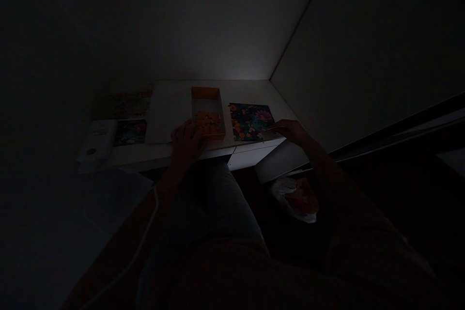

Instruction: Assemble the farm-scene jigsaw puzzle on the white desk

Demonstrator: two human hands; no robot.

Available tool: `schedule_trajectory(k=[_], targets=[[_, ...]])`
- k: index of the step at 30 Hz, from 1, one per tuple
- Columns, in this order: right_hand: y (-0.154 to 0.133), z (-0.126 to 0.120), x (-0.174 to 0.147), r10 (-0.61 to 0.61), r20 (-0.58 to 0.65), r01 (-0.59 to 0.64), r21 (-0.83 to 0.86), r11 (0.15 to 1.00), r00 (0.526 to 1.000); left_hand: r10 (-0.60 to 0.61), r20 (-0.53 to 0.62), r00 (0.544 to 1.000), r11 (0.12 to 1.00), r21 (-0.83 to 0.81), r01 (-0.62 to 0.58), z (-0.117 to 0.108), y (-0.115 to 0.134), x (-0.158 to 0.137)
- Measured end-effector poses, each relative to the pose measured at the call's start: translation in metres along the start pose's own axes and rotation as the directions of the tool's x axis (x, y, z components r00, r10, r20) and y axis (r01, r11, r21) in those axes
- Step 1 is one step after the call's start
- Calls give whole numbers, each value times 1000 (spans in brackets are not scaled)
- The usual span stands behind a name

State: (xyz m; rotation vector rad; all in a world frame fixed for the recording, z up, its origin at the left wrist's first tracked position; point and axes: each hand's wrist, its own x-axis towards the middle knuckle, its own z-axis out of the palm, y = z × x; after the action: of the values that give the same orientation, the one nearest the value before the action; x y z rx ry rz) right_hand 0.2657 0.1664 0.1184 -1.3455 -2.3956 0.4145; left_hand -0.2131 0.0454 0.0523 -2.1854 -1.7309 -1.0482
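Note:
Dim light hides much of the detail. An open orange box stands on the white desk, with several orange puzzle pieces heaped in its near half. My left hand lies at the box's near left corner, fingers spread over its edge. To the right of the box is a dark floral picture with a purple flower and orange blooms. At that picture's right edge is my right hand, fingertips pinched together. A thin pale edge shows at them, too dark to name.
A white sheet or board lies left of the box. Farther left are another floral picture and a white packet. Walls border the desk behind and at right. A plastic bag sits low at right, below white drawers.

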Motion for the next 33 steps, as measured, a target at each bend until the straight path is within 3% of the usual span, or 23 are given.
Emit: schedule_trajectory(k=[5,9,14,19,24,28,30,33], targets=[[-7,-13,16,3,-1,-3,117,993,1000,9,4,1000,1000,16,-9,-1,0,0],[-9,-27,35,65,-22,-62,107,992,998,13,-4,1000,1000,19,-13,0,0,0],[-19,-42,67,114,-160,-91,140,986,980,10,-6,1000,1000,29,-10,1,0,-1],[-77,-31,115,80,-167,-13,371,928,983,-9,7,1000,1000,21,9,3,-1,-1],[-163,18,164,-53,-23,56,589,806,998,-11,20,1000,1000,27,10,2,0,-1],[-186,46,184,-39,7,31,467,884,999,5,17,1000,999,49,-6,-1,2,-1],[-172,46,185,-20,-42,33,331,943,999,8,26,1000,999,51,-10,-2,3,-1],[-130,33,172,50,-51,-45,109,993,997,-1,35,999,999,39,0,-2,3,-1]])
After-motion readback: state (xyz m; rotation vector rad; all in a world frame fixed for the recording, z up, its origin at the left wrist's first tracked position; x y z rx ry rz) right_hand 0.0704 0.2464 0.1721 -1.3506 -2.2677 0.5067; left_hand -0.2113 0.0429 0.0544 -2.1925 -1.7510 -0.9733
